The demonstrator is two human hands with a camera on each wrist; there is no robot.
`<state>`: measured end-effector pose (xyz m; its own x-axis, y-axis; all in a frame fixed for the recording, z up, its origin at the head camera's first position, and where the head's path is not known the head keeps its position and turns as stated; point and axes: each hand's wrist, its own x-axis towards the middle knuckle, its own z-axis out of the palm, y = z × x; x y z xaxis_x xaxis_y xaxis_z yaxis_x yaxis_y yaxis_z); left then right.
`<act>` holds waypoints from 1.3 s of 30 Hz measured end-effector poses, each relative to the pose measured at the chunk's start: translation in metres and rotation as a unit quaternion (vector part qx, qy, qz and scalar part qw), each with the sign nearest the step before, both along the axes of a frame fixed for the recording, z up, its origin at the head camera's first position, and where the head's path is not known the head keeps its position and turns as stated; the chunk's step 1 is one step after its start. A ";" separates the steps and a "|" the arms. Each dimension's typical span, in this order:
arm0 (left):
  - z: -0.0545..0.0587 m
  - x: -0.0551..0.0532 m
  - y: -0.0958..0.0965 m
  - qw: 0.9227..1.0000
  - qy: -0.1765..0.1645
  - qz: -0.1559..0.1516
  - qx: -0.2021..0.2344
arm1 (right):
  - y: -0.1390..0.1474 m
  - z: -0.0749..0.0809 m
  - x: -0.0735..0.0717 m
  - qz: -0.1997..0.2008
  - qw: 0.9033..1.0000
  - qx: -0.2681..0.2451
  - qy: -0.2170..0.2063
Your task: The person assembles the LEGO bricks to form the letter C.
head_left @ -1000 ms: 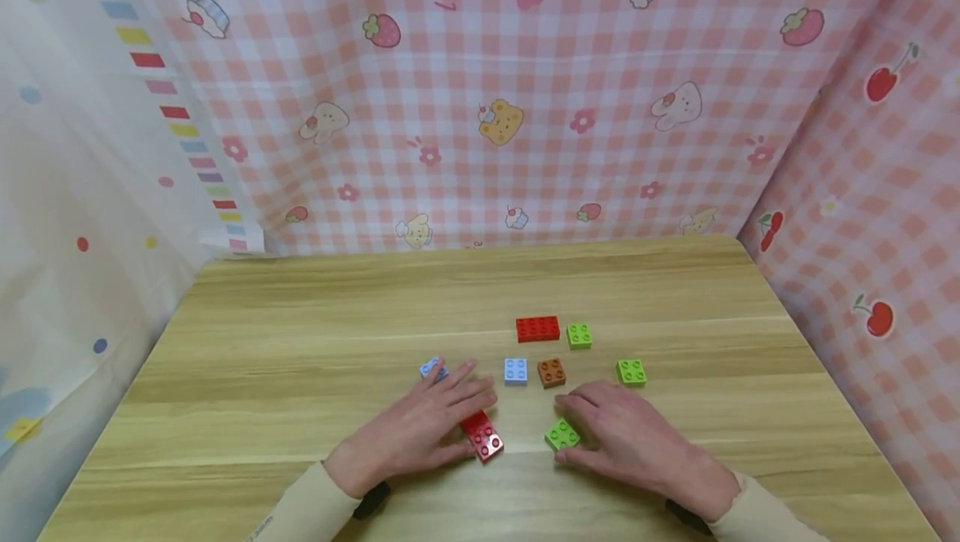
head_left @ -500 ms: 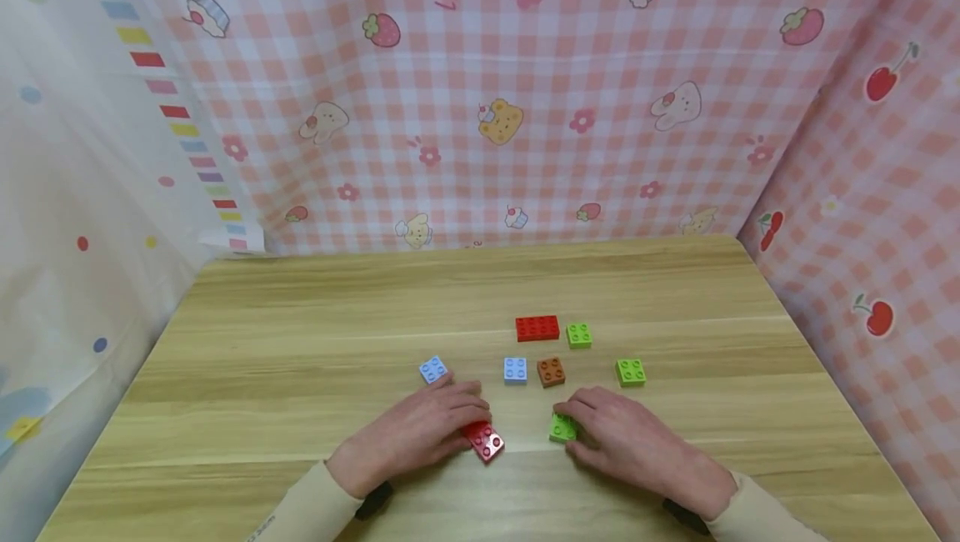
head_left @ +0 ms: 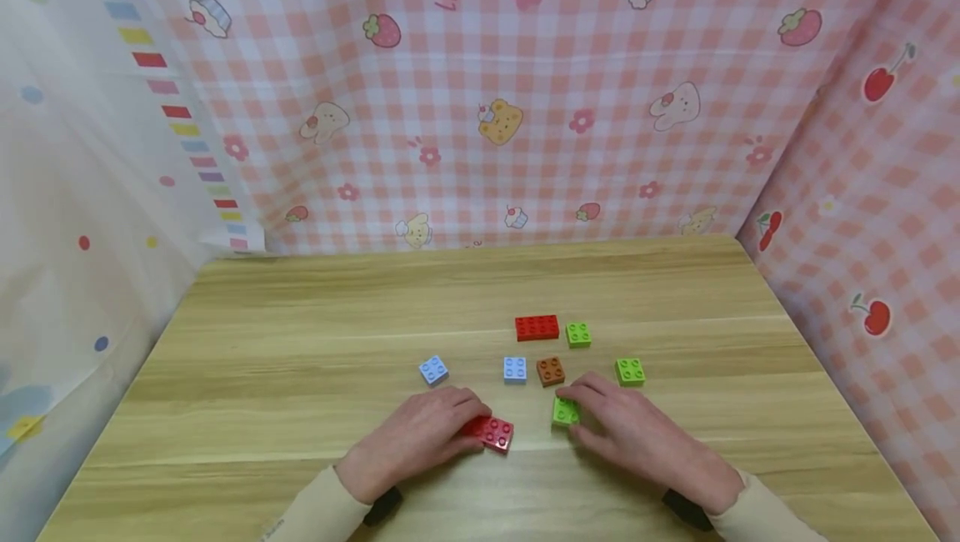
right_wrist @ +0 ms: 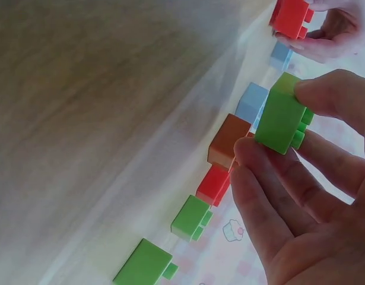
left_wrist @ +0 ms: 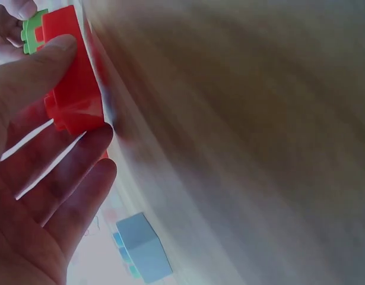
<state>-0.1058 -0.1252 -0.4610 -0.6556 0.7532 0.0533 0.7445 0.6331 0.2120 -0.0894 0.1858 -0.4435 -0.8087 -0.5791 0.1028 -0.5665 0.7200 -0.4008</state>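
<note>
My left hand [head_left: 423, 434] grips a long red building brick [head_left: 497, 434], its fingers covering the left end. In the left wrist view the thumb lies along the side of the red brick [left_wrist: 75, 77], fingers on its other side. My right hand [head_left: 630, 429] pinches a square green building brick [head_left: 566, 412] between thumb and fingers. The right wrist view shows that green brick [right_wrist: 281, 116] studs toward the palm, close over the table. A gap separates the two held bricks. Just beyond the left hand lies a light blue brick [head_left: 433, 370].
Past the hands on the wooden table [head_left: 315, 308] lie another light blue brick [head_left: 514, 370], a brown brick [head_left: 551, 371], a second long red brick [head_left: 537, 328] and two green bricks, one at the back [head_left: 578, 334], one to the right [head_left: 630, 372]. Patterned cloth [head_left: 450, 67] hangs behind.
My left hand has closed round the red brick and turned it more crosswise. My right hand has taken hold of the green brick and shifted it slightly away from me.
</note>
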 end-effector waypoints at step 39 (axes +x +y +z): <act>-0.001 0.004 0.025 0.999 -0.018 0.050 0.010 | -0.019 0.006 -0.004 0.005 0.999 -0.037 0.001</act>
<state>-0.1022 -0.1005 -0.4616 -0.7296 0.6825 0.0425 0.6691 0.6997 0.2506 -0.0936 0.1672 -0.4377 -0.8030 -0.5776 0.1468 -0.5739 0.6831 -0.4517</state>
